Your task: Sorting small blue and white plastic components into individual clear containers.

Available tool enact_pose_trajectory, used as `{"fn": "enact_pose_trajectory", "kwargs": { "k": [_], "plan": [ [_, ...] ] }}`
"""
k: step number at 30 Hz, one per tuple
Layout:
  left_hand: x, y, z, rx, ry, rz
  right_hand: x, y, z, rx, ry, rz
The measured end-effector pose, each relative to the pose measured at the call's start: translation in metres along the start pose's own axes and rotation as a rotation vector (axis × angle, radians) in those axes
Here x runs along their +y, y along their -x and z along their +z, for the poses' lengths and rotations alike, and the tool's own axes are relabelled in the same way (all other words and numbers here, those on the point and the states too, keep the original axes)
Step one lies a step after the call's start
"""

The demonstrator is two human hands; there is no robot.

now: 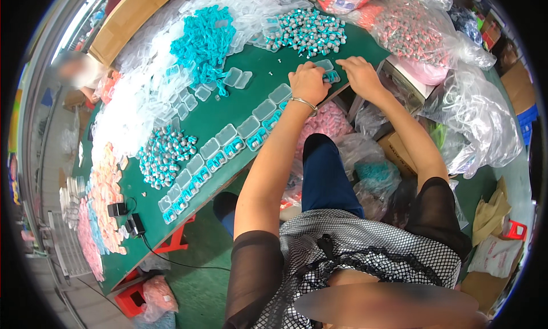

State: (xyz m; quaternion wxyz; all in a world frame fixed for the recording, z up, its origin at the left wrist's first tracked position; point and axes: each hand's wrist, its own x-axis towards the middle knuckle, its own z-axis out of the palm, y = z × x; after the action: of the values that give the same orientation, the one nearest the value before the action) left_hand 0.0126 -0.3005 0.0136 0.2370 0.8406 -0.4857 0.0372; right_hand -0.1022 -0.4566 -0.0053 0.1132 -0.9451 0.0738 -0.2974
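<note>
At the table's edge, a small clear plastic case (324, 65) stands with its lid up and teal and grey pieces (331, 77) inside. My left hand (308, 82) is curled at the case's left side, thumb against it; its fingertips are partly hidden. My right hand (361, 77) is just right of the case, fingers loosely bent and apart, with nothing visible in them. Left of my left hand, a row of similar open cases (248, 127) follows the edge, with teal cords and grey pieces in their near halves.
On the green table (251, 72) lie a heap of teal cords (202, 41), piles of teal-and-grey pieces (165, 155) and many clear cases (137, 72). Black adapters (135, 223) with a cable are at the near left. Bags of pink-grey pieces (411, 26) stand at the right. Another person is at the far left.
</note>
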Motion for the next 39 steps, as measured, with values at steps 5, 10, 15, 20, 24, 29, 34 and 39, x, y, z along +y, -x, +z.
{"fn": "enact_pose_trajectory", "kwargs": {
  "k": [5, 10, 15, 20, 24, 29, 34, 39],
  "plan": [
    [0.002, 0.0, 0.0, -0.013, -0.002, 0.03, 0.009, -0.025, 0.019, -0.058, 0.016, 0.09],
    [0.001, 0.002, 0.002, 0.019, 0.024, 0.025, 0.01, -0.035, 0.018, -0.09, -0.336, 0.122],
    [0.005, 0.003, 0.002, 0.237, 0.045, -0.026, 0.008, -0.033, 0.005, -0.074, -0.497, 0.133],
    [-0.005, 0.0, -0.001, 0.089, -0.103, 0.16, 0.0, -0.015, -0.006, -0.125, -0.528, -0.071],
    [-0.004, -0.006, 0.005, 0.19, -0.077, 0.221, -0.001, -0.009, -0.003, -0.041, -0.395, -0.126],
    [-0.008, -0.01, 0.004, 0.118, -0.128, 0.325, 0.001, -0.004, 0.002, -0.032, -0.372, -0.091],
    [-0.006, -0.005, 0.002, 0.125, -0.078, 0.269, 0.0, -0.004, -0.001, -0.05, -0.366, -0.07],
    [-0.017, 0.004, -0.023, 0.296, 0.038, 0.09, 0.004, -0.012, -0.013, 0.123, -0.051, -0.235]
  ]
}}
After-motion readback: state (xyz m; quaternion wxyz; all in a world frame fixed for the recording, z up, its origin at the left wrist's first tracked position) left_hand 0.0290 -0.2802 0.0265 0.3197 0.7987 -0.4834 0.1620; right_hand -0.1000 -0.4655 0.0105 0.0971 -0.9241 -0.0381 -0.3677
